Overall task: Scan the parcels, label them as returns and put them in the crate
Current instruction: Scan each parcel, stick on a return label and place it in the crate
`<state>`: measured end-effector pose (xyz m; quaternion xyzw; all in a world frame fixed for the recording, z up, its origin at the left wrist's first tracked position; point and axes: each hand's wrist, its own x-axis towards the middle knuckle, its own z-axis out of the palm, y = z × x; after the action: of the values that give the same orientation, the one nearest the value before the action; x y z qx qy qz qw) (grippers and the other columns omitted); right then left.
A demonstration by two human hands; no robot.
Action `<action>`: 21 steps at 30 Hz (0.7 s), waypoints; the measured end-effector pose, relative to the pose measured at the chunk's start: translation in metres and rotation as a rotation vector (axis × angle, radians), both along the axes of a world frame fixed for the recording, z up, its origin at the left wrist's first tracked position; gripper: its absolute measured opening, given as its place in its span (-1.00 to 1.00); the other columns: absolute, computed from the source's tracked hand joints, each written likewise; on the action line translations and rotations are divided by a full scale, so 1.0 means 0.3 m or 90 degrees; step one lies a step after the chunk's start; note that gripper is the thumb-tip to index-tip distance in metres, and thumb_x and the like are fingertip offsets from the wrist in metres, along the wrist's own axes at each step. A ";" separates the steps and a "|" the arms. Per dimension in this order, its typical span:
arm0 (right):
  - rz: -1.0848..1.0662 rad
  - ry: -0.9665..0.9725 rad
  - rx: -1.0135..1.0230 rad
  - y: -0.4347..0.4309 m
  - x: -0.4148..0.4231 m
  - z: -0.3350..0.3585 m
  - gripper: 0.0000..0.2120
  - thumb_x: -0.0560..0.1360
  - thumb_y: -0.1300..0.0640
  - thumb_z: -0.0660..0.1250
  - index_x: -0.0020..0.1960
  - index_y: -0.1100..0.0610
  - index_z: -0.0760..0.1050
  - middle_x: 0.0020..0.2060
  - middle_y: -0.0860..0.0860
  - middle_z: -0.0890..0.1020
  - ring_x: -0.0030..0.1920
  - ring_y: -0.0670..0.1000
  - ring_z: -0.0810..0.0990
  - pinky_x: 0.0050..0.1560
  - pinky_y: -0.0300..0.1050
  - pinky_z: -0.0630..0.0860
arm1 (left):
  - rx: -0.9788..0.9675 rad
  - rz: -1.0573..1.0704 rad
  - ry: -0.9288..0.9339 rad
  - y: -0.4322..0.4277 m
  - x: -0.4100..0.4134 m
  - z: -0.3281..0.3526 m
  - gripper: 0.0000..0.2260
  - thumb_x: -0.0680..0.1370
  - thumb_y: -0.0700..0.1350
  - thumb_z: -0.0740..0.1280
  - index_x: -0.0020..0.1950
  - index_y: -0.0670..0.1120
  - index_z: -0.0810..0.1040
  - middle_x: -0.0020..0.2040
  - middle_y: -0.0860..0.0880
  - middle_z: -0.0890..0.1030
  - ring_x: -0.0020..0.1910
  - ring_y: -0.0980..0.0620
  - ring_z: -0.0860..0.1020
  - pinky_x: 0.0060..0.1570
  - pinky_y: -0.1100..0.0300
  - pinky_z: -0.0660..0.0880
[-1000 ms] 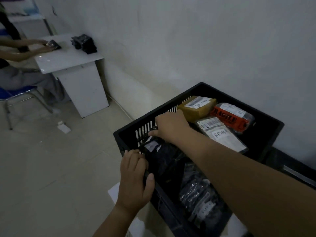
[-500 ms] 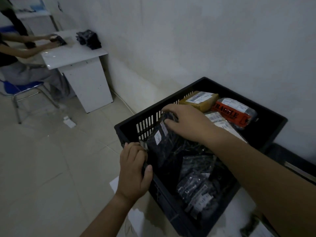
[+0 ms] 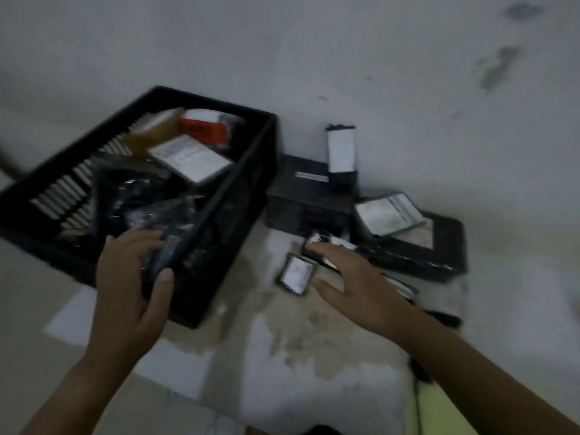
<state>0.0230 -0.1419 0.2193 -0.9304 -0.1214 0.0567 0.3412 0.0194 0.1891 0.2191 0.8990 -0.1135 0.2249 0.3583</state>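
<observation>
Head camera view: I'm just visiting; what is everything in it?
crate: one, black, floor, left.
brown parcel: one, brown, in crate, far end.
red-taped parcel: one, red, in crate, beside it.
white-labelled parcel: one, white, in crate, middle.
black bags: several, black, in crate, near end.
box: one, black, right of crate, against wall.
small parcel: one, black with white label, floor, before box.
flat parcel: one, white-labelled, atop large parcel.
large parcel: one, black, far right.
left hand: one, grips crate's near rim.
right hand: one, open, above small parcel.
</observation>
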 end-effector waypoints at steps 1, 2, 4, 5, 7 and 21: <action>-0.032 0.016 -0.005 -0.094 -0.070 -0.029 -0.48 0.58 0.01 0.35 0.51 -0.05 0.32 0.42 -0.19 0.41 0.39 -0.28 0.32 0.41 -0.35 0.25 | -0.005 -0.035 0.006 -0.107 -0.039 0.001 -0.67 0.61 -0.01 0.18 0.24 -0.21 0.47 0.27 -0.15 0.49 0.42 -0.15 0.38 0.53 -0.04 0.16; -0.062 0.037 -0.004 -0.184 -0.142 -0.058 -0.48 0.59 -0.01 0.33 0.51 -0.06 0.30 0.43 -0.20 0.40 0.39 -0.27 0.32 0.42 -0.32 0.26 | -0.008 -0.071 0.016 -0.218 -0.076 -0.004 -0.66 0.60 0.00 0.20 0.23 -0.21 0.48 0.28 -0.10 0.49 0.43 -0.08 0.37 0.52 0.07 0.15; -0.121 0.098 0.025 -0.341 -0.291 -0.114 -0.47 0.60 -0.04 0.31 0.53 -0.11 0.26 0.45 -0.26 0.35 0.39 -0.32 0.28 0.40 -0.33 0.25 | -0.014 -0.154 0.061 -0.433 -0.140 -0.053 -0.67 0.58 0.02 0.23 0.23 -0.16 0.50 0.27 0.01 0.49 0.38 0.05 0.39 0.47 0.19 0.20; -0.146 0.129 0.040 -0.407 -0.367 -0.140 -0.47 0.61 -0.05 0.30 0.53 -0.15 0.23 0.46 -0.30 0.32 0.39 -0.34 0.27 0.38 -0.36 0.25 | -0.019 -0.201 0.097 -0.535 -0.166 -0.096 -0.68 0.57 0.02 0.24 0.24 -0.11 0.51 0.27 0.06 0.48 0.34 0.11 0.41 0.43 0.27 0.22; -0.187 0.176 0.056 -0.512 -0.508 -0.194 -0.48 0.61 -0.07 0.28 0.52 -0.24 0.20 0.42 -0.39 0.30 0.34 -0.38 0.29 0.31 -0.44 0.26 | 0.001 -0.285 0.184 -0.721 -0.215 -0.190 -0.69 0.56 0.05 0.26 0.27 -0.02 0.51 0.27 0.11 0.49 0.31 0.17 0.43 0.36 0.33 0.28; -0.384 0.411 0.101 -0.869 -1.099 -0.536 -0.52 0.58 -0.07 0.32 0.46 -0.17 0.30 0.29 -0.24 0.49 0.22 -0.19 0.50 0.19 -0.22 0.47 | 0.173 -0.489 0.541 -1.215 -0.520 -0.634 -0.78 0.62 -0.04 0.28 0.26 0.11 0.43 0.21 0.12 0.47 0.15 0.10 0.51 0.19 0.11 0.48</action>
<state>-0.3068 -0.4027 0.0585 -0.8297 0.2644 0.2329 0.4330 -0.1366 -0.1754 0.0288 0.8425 -0.3054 -0.3175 0.3101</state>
